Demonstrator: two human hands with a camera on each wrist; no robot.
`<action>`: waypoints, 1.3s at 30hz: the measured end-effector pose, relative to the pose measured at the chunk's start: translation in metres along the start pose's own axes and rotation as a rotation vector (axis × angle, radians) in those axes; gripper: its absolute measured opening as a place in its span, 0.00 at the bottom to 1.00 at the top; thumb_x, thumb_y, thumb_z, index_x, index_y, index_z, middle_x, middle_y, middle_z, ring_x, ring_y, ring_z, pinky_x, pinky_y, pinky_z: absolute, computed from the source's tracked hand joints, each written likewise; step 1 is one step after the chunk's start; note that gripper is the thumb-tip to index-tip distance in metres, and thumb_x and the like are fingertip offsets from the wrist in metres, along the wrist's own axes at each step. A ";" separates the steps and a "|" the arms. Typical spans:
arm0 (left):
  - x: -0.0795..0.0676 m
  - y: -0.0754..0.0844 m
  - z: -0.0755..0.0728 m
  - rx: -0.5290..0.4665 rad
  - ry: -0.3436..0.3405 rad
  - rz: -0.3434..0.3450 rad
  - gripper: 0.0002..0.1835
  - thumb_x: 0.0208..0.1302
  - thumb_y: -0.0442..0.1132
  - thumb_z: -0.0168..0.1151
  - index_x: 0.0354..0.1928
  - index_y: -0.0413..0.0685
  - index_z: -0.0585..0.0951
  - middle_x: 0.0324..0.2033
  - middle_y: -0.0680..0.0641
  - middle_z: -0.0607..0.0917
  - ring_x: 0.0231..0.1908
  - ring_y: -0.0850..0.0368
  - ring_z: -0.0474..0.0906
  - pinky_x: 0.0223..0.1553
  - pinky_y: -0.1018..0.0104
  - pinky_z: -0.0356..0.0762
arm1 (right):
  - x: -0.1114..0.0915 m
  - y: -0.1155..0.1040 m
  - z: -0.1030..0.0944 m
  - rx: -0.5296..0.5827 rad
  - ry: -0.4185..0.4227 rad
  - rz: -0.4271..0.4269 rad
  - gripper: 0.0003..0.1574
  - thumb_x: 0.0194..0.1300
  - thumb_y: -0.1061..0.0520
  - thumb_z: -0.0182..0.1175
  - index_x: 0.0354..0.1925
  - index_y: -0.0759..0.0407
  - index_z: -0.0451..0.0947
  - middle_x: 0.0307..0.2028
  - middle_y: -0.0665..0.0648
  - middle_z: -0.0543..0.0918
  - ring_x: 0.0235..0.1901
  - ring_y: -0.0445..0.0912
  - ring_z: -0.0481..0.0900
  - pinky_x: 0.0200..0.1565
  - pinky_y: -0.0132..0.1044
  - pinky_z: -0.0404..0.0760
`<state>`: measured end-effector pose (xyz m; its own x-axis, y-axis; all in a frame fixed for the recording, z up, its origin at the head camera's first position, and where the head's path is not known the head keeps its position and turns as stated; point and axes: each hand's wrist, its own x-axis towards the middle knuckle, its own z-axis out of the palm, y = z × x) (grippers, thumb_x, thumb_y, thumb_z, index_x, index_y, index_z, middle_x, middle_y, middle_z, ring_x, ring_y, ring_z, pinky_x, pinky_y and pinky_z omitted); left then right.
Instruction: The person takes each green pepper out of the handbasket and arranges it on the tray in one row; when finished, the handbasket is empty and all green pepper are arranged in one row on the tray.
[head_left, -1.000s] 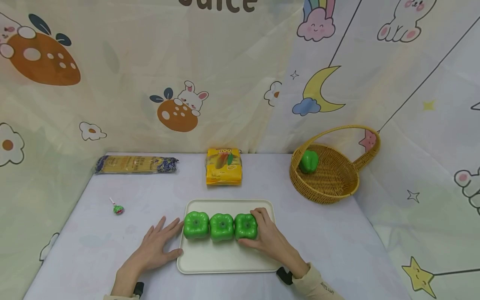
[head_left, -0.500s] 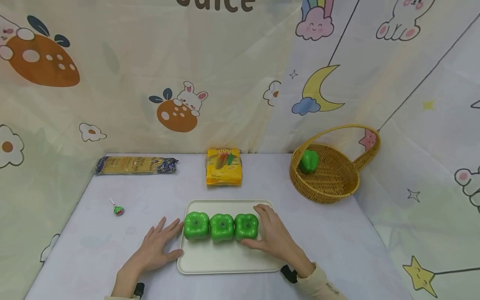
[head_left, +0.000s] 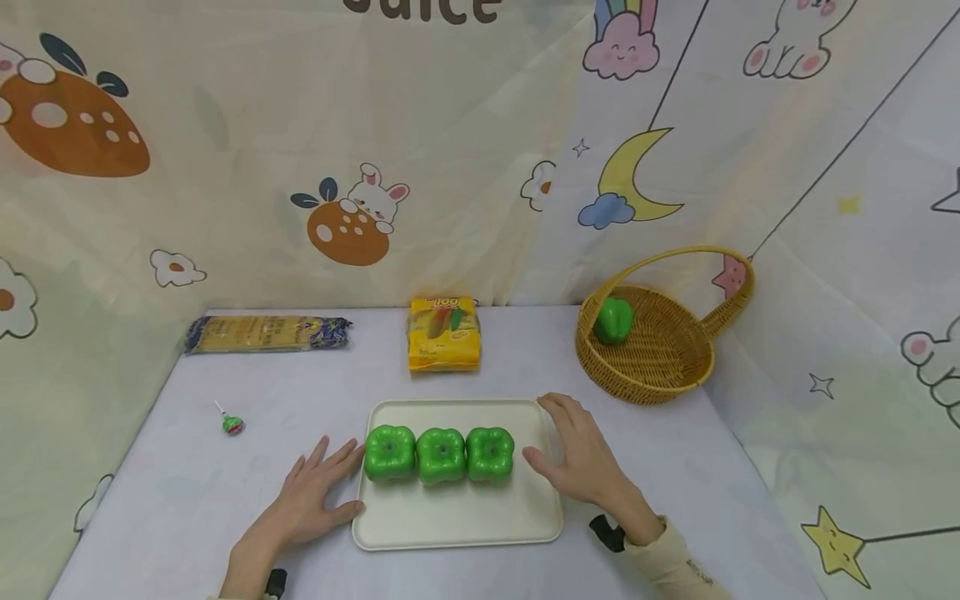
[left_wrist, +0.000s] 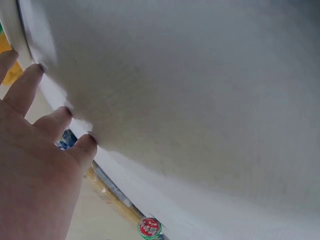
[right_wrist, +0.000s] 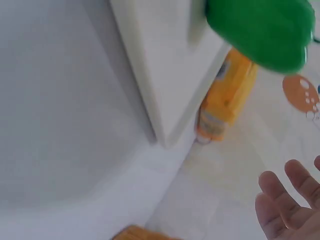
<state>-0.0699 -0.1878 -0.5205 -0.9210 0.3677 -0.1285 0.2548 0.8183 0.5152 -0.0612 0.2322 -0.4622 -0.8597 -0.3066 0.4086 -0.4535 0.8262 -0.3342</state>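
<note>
Three green bell peppers stand in a row on a cream tray (head_left: 450, 525): a left one (head_left: 389, 452), a middle one (head_left: 441, 456) and a right one (head_left: 491, 454). My left hand (head_left: 311, 492) lies at the tray's left edge with fingers spread, its fingertips and thumb at the rim. Over the tray's right edge, my right hand (head_left: 585, 458) holds nothing, its thumb apart from the right pepper. In the right wrist view, that hand's fingers (right_wrist: 280, 200) are extended and a green pepper (right_wrist: 265, 30) is nearby on the tray.
A wicker basket (head_left: 652, 358) with one green pepper (head_left: 613, 321) inside stands at the back right. Behind the tray is a yellow packet (head_left: 444, 335). A long noodle-like packet (head_left: 266, 333) lies at the back left, with a lollipop (head_left: 232, 424) in front of it.
My right hand has let go of the right pepper and moved right, toward the tray's edge. The left hand and the peppers have stayed in place.
</note>
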 end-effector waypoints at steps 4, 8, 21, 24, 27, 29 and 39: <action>-0.001 -0.001 0.000 -0.001 0.003 -0.003 0.45 0.56 0.59 0.72 0.74 0.57 0.68 0.75 0.45 0.67 0.77 0.28 0.47 0.72 0.22 0.43 | 0.007 0.017 -0.019 -0.010 0.011 0.081 0.41 0.60 0.47 0.65 0.66 0.65 0.69 0.63 0.68 0.75 0.63 0.63 0.74 0.61 0.63 0.77; -0.001 -0.001 0.000 -0.001 0.009 0.004 0.44 0.56 0.58 0.71 0.74 0.57 0.68 0.75 0.45 0.67 0.77 0.28 0.48 0.72 0.22 0.44 | 0.016 0.040 -0.041 -0.007 0.025 0.155 0.41 0.62 0.48 0.65 0.66 0.68 0.67 0.64 0.70 0.73 0.64 0.65 0.71 0.63 0.66 0.73; 0.000 -0.004 0.002 -0.015 0.023 0.012 0.43 0.57 0.57 0.71 0.74 0.56 0.68 0.75 0.45 0.67 0.77 0.29 0.48 0.72 0.23 0.43 | 0.051 0.085 -0.087 -0.031 0.115 0.203 0.42 0.64 0.47 0.62 0.65 0.75 0.64 0.61 0.74 0.72 0.60 0.67 0.70 0.59 0.68 0.70; 0.001 -0.005 0.003 -0.014 0.025 0.010 0.43 0.57 0.57 0.71 0.74 0.57 0.68 0.75 0.45 0.67 0.77 0.29 0.47 0.72 0.23 0.43 | 0.059 0.094 -0.094 -0.008 0.109 0.244 0.43 0.67 0.45 0.60 0.67 0.75 0.63 0.61 0.74 0.72 0.60 0.67 0.70 0.59 0.68 0.70; 0.002 -0.004 0.003 -0.011 0.023 0.004 0.44 0.57 0.57 0.71 0.74 0.57 0.68 0.75 0.45 0.67 0.77 0.29 0.47 0.73 0.23 0.43 | 0.067 0.106 -0.100 0.001 0.091 0.304 0.44 0.70 0.43 0.57 0.69 0.74 0.60 0.62 0.75 0.70 0.61 0.68 0.69 0.61 0.68 0.69; 0.003 -0.004 0.003 -0.006 0.023 0.003 0.44 0.56 0.57 0.71 0.74 0.57 0.68 0.75 0.45 0.67 0.77 0.29 0.47 0.73 0.23 0.43 | 0.072 0.114 -0.104 0.008 0.076 0.344 0.45 0.71 0.42 0.54 0.70 0.73 0.58 0.63 0.75 0.69 0.62 0.68 0.68 0.62 0.68 0.69; 0.002 -0.004 0.002 -0.009 0.019 0.002 0.44 0.57 0.57 0.71 0.74 0.58 0.68 0.75 0.45 0.67 0.77 0.29 0.48 0.73 0.23 0.43 | 0.100 0.159 -0.110 0.057 0.027 0.464 0.51 0.73 0.34 0.50 0.76 0.66 0.51 0.68 0.72 0.66 0.66 0.68 0.65 0.63 0.70 0.67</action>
<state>-0.0723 -0.1897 -0.5251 -0.9258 0.3612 -0.1116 0.2543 0.8134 0.5232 -0.1929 0.3848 -0.3805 -0.9686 0.1018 0.2266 -0.0357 0.8457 -0.5325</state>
